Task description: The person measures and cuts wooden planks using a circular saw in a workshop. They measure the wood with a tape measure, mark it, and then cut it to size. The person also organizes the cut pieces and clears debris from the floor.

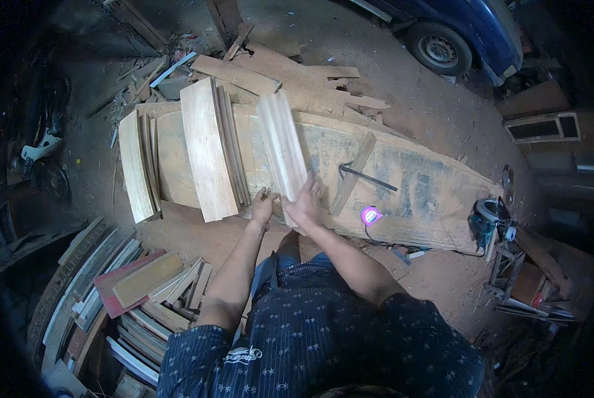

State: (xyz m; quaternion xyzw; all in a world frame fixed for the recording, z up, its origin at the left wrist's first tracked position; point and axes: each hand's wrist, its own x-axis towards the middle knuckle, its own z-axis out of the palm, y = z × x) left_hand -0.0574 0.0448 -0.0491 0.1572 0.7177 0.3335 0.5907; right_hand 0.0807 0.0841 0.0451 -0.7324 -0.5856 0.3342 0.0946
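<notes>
My right hand (pixel 303 204) grips the near end of a few pale wooden boards (pixel 280 136), slightly blurred, that tilt up over the worn workbench (pixel 244 142). My left hand (pixel 264 207) is beside them at the bench's near edge, fingers curled, with nothing visible in it. To the left, a stack of wide planks (pixel 207 149) lies across the bench, and beyond it a stack of narrower planks (pixel 137 166). Right of the held boards are a wooden strip (pixel 354 174), a dark metal square (pixel 370 178) lying across it and a pink tape measure (pixel 371 215).
A circular saw (pixel 489 219) sits at the bench's right end. Wood offcuts (pixel 244 73) pile up behind the bench. More boards (pixel 147 285) are stacked on the floor at lower left. A blue vehicle (pixel 456 33) stands at the far right.
</notes>
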